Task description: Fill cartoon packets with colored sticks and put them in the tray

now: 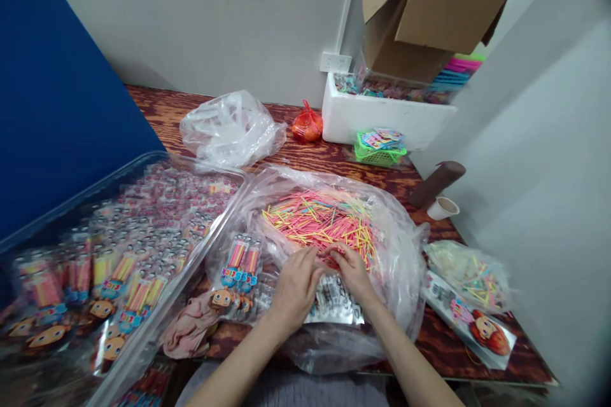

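A heap of thin pink and yellow sticks (329, 222), with a few blue ones, lies in a spread-open clear plastic bag (401, 248) before me. At the heap's near edge my left hand (296, 283) has its fingers curled and thumb drawn in. Facing it, my right hand (352, 272) bends its thumb and fingers together. The fingertips almost meet; what is between them is too small to make out. Under my hands lie silvery printed sachets (334, 302). Left of them, filled stick packets (242, 261) with a cartoon face rest on the plastic.
A large clear bin (224, 203) of filled packets stands at left, beside a pink cloth (188, 327). Behind are a crumpled bag (233, 127), red-netted fruit (307, 124), a white foam box (386, 116) and a green basket (379, 154). A paper cup (443, 207) stands at right.
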`<state>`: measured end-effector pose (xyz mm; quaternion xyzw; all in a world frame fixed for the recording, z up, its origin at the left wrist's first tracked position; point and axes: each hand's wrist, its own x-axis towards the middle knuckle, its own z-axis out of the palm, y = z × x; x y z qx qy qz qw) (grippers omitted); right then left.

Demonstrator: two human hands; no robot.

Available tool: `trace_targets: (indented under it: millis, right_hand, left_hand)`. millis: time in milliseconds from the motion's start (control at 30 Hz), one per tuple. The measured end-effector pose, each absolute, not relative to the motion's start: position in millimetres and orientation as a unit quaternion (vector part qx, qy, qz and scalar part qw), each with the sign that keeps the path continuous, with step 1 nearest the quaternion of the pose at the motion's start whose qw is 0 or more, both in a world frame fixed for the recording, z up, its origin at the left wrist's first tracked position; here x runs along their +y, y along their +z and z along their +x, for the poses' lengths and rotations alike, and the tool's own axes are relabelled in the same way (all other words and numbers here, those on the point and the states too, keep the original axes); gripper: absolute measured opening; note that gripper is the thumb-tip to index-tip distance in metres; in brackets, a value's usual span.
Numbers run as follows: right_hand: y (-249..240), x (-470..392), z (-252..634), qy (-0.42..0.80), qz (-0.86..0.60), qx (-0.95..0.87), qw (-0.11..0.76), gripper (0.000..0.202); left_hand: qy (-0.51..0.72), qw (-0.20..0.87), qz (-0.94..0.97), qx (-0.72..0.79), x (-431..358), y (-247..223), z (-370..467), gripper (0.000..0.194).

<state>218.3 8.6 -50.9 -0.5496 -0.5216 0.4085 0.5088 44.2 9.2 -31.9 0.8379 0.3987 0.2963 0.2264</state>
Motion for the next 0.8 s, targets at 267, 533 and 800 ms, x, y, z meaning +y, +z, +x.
trace_targets:
  millis: [267, 533, 800]
  right_hand:
    - [-18.0, -3.9, 203.2, 0.402, -0.524, -0.552, 0.509, 0.019]
    - [-9.1, -10.8, 199.6, 0.411, -0.52, -0.545, 0.515, 0.018]
    - [1.6, -12.4, 201.7, 0.396, -0.524, -0.544, 0.522, 0.018]
  left_hand:
    - [0.154, 0.145, 0.878, 0.43, -8.3, -38.8, 34.9, 0.028]
    - [0.169, 0.095, 0.889, 0.416, 1.6, -39.0, 44.7, 0.009]
    - [0.174, 0.127, 0.886, 0.411, 6.9, -44.5, 37.1, 0.016]
